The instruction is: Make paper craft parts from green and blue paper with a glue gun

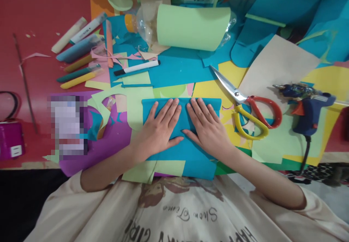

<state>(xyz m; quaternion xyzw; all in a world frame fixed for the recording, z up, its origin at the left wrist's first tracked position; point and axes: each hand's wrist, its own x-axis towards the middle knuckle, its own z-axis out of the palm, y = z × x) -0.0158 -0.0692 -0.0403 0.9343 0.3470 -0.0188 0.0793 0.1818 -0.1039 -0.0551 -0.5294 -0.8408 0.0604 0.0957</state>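
Note:
A teal sheet of craft foam (188,154) lies folded in front of me, its folded edge at the far side. My left hand (159,127) rests flat on its left half, fingers stretched out and pointing away. Beside it, my right hand (205,125) presses flat on the right half, fingers spread. The two thumbs almost meet in the middle of the sheet. Neither hand holds anything.
Scissors (252,109) with red and yellow handles lie just right of the sheet, a blue glue gun (307,105) farther right. Markers and glue sticks (79,58) sit at the back left, a black-capped white marker (137,68) behind, a green foam roll (192,27) over a plastic bottle.

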